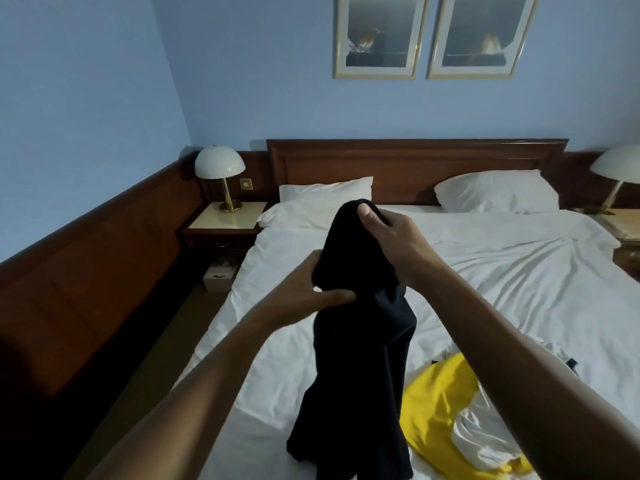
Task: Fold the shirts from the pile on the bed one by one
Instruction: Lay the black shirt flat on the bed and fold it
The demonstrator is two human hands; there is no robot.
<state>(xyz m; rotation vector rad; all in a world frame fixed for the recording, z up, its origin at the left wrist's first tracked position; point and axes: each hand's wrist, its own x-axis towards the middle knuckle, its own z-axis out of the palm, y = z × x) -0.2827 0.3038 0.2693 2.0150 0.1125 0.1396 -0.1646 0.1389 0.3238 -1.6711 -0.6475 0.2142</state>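
A black shirt (360, 368) hangs bunched in the air above the bed (502, 271), its lower end reaching the sheet near the front. My right hand (391, 237) grips its top, thumb pressed on the cloth. Lower and to the left, my left hand (304, 289) holds the same shirt, fingers behind the cloth and thumb across its front. The pile lies at the front right of the bed: a yellow shirt (436, 403) and a white garment (485, 441), partly hidden by my right arm.
Two white pillows (495, 195) lie at the wooden headboard (415, 161). Nightstands with domed lamps (220, 168) flank the bed. A small white box (220, 277) sits on the floor at the bed's left side, by the wood-panelled wall.
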